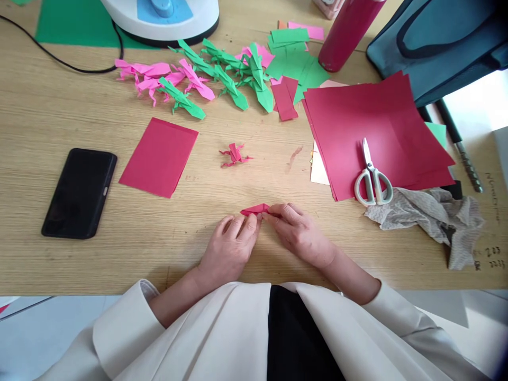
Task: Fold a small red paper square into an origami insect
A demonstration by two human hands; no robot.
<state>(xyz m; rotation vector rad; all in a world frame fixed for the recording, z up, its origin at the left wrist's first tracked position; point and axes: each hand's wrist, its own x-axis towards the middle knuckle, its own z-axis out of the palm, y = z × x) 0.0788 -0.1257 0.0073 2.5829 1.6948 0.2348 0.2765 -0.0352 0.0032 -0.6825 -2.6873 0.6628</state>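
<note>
Wooden table (127, 264), largest thing here, gives a flat hard backing; fold looks to be done just in from its near edge, around the middle, so best keep paper down on the wood rather than in the air. Stack of red sheets (349, 127) toward right edge, well apart from the work. Pink and green origami figures (260, 87) toward far edge, left of centre; no need to reach there. Black phone (79, 193) near left edge, then red paper rectangle (159, 159) beside it. Left hand (230, 243): fingers curled close together, tips at piece's near side; pinching or only pressing, can't tell. Should act as anchor so layers don't slip. Right hand (297, 233): thumb and index pinched on piece's right end; should line up edges first, then run the crease firmly toward the tip. White-handled scissors (373, 180) lie on the stack, idle. Narrow folded red piece (252, 210) lies between both hands' fingertips, point leftward; thick layers probably spring open if pressed lightly. Small red origami frog (235, 153) sits beyond it, toward far edge; keep knuckles clear.
</note>
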